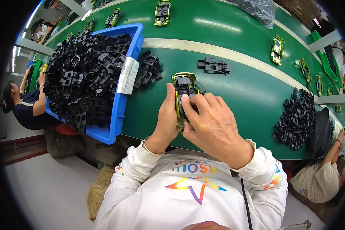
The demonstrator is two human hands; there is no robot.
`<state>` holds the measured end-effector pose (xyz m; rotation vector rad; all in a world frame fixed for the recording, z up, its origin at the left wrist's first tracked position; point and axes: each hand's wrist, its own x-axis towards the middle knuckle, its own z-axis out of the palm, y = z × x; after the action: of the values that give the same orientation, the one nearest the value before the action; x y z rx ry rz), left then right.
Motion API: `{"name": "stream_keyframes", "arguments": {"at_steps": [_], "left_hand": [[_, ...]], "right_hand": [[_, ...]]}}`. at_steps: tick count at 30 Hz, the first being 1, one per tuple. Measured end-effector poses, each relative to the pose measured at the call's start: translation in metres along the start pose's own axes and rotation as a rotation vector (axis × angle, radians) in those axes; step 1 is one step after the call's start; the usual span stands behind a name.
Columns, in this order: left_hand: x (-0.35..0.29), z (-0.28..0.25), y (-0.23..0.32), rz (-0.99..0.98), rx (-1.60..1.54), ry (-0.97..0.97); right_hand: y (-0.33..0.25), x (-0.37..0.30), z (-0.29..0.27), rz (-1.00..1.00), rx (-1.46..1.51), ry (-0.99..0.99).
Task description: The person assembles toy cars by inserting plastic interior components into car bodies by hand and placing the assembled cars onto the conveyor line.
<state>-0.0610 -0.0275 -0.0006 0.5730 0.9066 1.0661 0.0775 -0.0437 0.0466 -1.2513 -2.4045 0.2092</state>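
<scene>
Close in front of my chest, my left hand [166, 117] grips a lime-green toy car body [176, 79] along its left side, thumb pointing up. A black plastic insert [185, 85] sits inside the shell, its lower part covered by fingers. Over the lower right of the car body, my right hand [217, 124] is closed, with fingertips pressed on the insert and the thumb at the near end. Beyond my hands, a single black plastic frame part [214, 66] lies on the green table [245, 103].
At left stands a blue bin [118, 111] heaped with black parts; a small pile [148, 69] lies beside it. Small black pieces [295, 119] are heaped at right. A green belt [218, 27] behind a pale rail carries car bodies [277, 50]. Co-workers sit on both sides.
</scene>
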Motion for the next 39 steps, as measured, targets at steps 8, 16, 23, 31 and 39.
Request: {"name": "stream_keyframes", "arguments": {"at_steps": [8, 16, 23, 31, 39], "left_hand": [[0.005, -0.024, -0.010, 0.036, -0.099, -0.120], [0.016, 0.010, 0.001, 0.092, 0.007, -0.267], [0.019, 0.007, 0.000, 0.191, 0.116, -0.142], [0.026, 0.042, -0.012, 0.142, 0.178, -0.268], [0.019, 0.042, -0.027, 0.032, 0.121, -0.230]], "right_hand": [[0.007, 0.001, -0.011, 0.019, 0.124, -0.019], [0.070, -0.045, -0.021, 0.315, 0.952, 0.289], [0.147, -0.142, -0.069, 0.691, 0.332, 0.422], [0.200, -0.182, -0.093, 0.642, -0.613, 0.232], [0.166, -0.145, -0.025, 0.597, -0.351, 0.228]]}}
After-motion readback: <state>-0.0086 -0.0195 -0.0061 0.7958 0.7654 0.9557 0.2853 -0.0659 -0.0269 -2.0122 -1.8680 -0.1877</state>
